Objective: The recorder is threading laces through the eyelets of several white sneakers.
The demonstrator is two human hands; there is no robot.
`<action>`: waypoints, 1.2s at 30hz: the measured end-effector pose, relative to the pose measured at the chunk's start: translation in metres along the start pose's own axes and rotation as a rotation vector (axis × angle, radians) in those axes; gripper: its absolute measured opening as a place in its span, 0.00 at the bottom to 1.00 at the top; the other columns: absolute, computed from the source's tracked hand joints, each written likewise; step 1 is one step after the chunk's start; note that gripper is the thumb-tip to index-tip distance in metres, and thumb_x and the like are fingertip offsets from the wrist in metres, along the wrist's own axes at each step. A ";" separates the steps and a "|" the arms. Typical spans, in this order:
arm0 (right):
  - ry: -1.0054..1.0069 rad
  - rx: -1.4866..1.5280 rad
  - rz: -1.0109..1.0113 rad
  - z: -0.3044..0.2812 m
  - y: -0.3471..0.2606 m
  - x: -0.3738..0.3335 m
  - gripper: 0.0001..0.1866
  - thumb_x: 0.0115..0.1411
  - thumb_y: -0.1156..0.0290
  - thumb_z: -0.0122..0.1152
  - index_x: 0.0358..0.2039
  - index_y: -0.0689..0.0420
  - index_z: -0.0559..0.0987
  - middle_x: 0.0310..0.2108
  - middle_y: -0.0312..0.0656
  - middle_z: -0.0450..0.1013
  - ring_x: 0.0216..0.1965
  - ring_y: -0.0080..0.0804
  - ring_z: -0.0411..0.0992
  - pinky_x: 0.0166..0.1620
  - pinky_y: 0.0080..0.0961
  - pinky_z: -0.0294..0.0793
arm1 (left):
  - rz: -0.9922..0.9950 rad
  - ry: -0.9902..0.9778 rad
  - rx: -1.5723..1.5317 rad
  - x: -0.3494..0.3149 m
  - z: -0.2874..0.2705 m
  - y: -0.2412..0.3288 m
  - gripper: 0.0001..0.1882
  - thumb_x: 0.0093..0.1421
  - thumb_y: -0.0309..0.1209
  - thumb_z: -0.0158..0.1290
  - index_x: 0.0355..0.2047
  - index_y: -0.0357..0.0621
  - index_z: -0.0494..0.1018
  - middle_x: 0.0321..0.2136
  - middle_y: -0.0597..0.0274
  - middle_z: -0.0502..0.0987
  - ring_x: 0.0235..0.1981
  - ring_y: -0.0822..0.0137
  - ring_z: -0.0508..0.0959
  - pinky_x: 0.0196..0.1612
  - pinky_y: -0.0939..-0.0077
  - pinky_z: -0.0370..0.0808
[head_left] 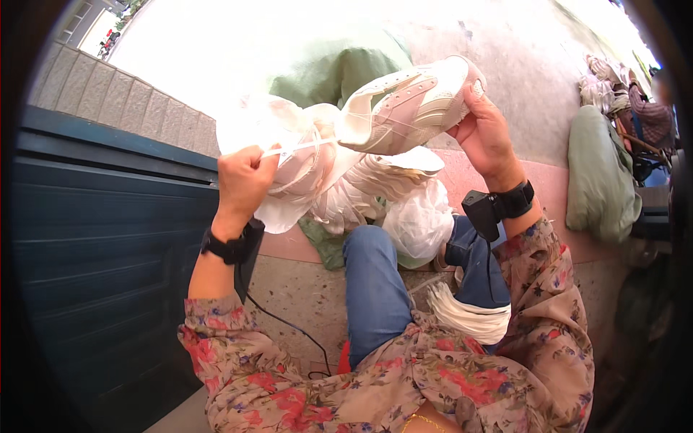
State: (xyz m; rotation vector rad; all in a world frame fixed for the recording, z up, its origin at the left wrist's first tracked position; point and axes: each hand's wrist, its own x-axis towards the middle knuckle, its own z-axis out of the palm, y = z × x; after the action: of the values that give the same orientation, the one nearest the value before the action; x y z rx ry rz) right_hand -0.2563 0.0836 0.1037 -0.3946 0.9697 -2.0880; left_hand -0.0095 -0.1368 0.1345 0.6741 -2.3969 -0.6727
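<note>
Pulling the lace taut, my left hand pinches its end while my right hand grips the shoe raised above my knees; I should keep tension steady.

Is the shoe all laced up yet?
Not yet. The right hand holds the pale shoe up, and the left hand pulls a white lace out from it. A bundle of white laces waits on the lap.

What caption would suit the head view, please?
Right hand holds a pale sneaker; left hand pulls its white lace taut.
</note>
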 end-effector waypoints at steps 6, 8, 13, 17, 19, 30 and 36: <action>0.023 -0.050 -0.029 0.015 -0.009 -0.093 0.20 0.64 0.63 0.39 0.52 0.62 0.61 0.49 0.43 0.66 0.48 0.32 0.68 0.49 0.32 0.69 | 0.122 -0.095 -0.079 -0.104 -0.045 0.065 0.15 0.47 0.24 0.56 0.10 0.36 0.63 0.08 0.54 0.61 0.08 0.65 0.60 0.14 0.72 0.57; 0.071 0.024 0.030 -0.014 0.008 -0.127 0.20 0.64 0.62 0.39 0.53 0.60 0.61 0.49 0.42 0.66 0.48 0.32 0.68 0.49 0.32 0.69 | 0.067 -0.135 -0.115 -0.141 -0.032 0.073 0.15 0.49 0.24 0.54 0.10 0.35 0.62 0.08 0.52 0.61 0.09 0.62 0.60 0.14 0.70 0.57; 0.226 0.086 0.220 -0.090 0.076 -0.189 0.19 0.64 0.62 0.39 0.51 0.59 0.63 0.47 0.41 0.68 0.45 0.33 0.70 0.46 0.33 0.72 | -0.018 -0.295 -0.120 -0.213 0.047 0.062 0.15 0.52 0.28 0.51 0.13 0.33 0.65 0.12 0.44 0.66 0.14 0.48 0.67 0.18 0.62 0.62; 0.304 0.127 0.146 -0.078 0.084 -0.208 0.18 0.64 0.62 0.39 0.48 0.61 0.65 0.44 0.43 0.70 0.42 0.32 0.72 0.43 0.32 0.74 | -0.060 -0.503 0.037 -0.211 0.068 0.072 0.15 0.54 0.34 0.48 0.17 0.33 0.69 0.17 0.42 0.70 0.23 0.45 0.73 0.27 0.56 0.67; 0.219 0.055 0.140 -0.082 0.068 -0.210 0.18 0.64 0.62 0.39 0.48 0.61 0.65 0.43 0.43 0.70 0.41 0.32 0.72 0.42 0.31 0.74 | -0.063 -0.541 0.030 -0.212 0.083 0.063 0.14 0.54 0.33 0.47 0.19 0.34 0.70 0.20 0.41 0.72 0.27 0.45 0.73 0.31 0.55 0.68; 0.182 0.042 0.293 -0.113 0.069 -0.191 0.20 0.62 0.60 0.47 0.50 0.58 0.65 0.42 0.37 0.71 0.40 0.29 0.72 0.40 0.30 0.74 | -0.249 -0.602 -0.171 -0.202 0.118 0.094 0.41 0.50 0.33 0.49 0.59 0.30 0.40 0.34 0.34 0.73 0.40 0.40 0.72 0.45 0.58 0.67; -0.088 -0.037 0.306 -0.090 0.085 -0.221 0.31 0.53 0.70 0.60 0.56 0.52 0.59 0.50 0.35 0.65 0.49 0.27 0.66 0.50 0.28 0.66 | -0.460 -0.651 -0.219 -0.204 0.124 0.122 0.43 0.51 0.39 0.51 0.58 0.30 0.42 0.27 0.39 0.74 0.19 0.50 0.76 0.27 0.63 0.74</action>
State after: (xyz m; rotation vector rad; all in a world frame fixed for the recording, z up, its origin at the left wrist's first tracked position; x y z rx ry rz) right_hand -0.1184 0.2638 -0.0099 -0.3311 0.9537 -1.7645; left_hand 0.0222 0.1124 0.0412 1.0460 -2.6834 -1.5203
